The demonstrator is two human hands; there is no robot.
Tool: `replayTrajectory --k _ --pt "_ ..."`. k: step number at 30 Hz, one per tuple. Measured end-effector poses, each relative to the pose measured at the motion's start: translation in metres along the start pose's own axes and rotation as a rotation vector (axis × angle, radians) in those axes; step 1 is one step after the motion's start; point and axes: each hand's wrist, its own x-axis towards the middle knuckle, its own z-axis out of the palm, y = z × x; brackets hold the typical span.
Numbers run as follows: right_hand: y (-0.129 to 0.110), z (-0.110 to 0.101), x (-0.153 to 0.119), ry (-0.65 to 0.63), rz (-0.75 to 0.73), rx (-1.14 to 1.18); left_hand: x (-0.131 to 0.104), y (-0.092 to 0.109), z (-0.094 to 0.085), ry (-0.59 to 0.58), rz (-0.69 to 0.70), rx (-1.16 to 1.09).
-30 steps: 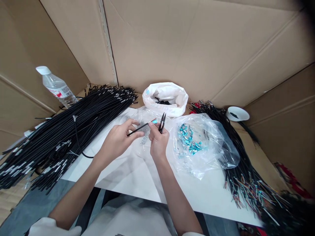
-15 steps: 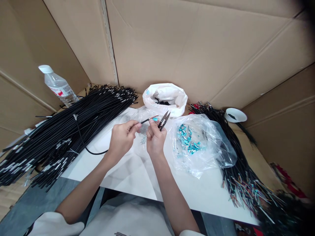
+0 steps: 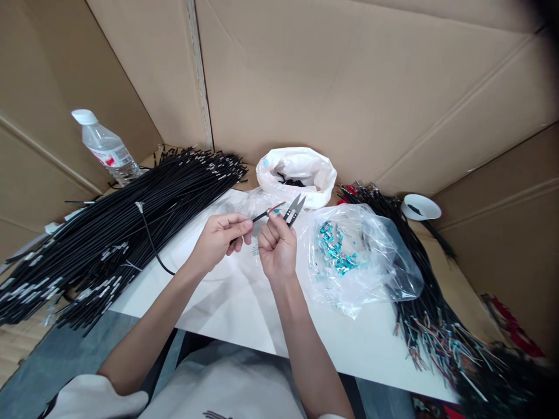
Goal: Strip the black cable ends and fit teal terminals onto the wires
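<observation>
Your left hand point(image 3: 223, 238), at the centre of the frame, is closed on a thin black cable point(image 3: 261, 216), pinching it between thumb and fingers. The cable's stripped end, with fine coloured wires point(image 3: 278, 206), points up and right to your right hand point(image 3: 278, 244). That hand is curled around black snips point(image 3: 294, 210), whose blades stand slightly apart, tips upward. Its thumb and forefinger meet beside the stripped end; you cannot tell here how firmly they grip it. Your two hands are near each other but apart.

Right of centre, a clear plastic bag point(image 3: 384, 267) lies on the white work surface point(image 3: 231, 308) with teal scraps point(image 3: 336, 247) showing. Above your hands, an open white bag point(image 3: 271, 180) holds black pieces. A large cable pile point(image 3: 131, 215) fills the left of the frame, below a bottle point(image 3: 107, 148) at upper left; another bundle point(image 3: 410, 250) runs down the right, beside a white bowl point(image 3: 430, 208).
</observation>
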Motion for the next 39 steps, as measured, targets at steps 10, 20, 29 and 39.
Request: replayTrajectory --k 10,20,29,39 --pt "0.001 -0.009 0.0 0.143 -0.391 -0.52 -0.014 -0.01 0.011 0.32 0.49 0.573" --pt "-0.011 0.006 -0.007 -0.008 0.079 -0.136 -0.006 -0.01 0.002 0.2 0.278 0.257" --pt "-0.014 0.011 -0.018 0.044 -0.094 -0.253 -0.009 0.051 0.007 0.07 0.628 0.885" --pt "-0.013 0.011 -0.025 0.031 -0.113 -0.283 -0.008 0.078 0.034 0.078 0.634 1.105"
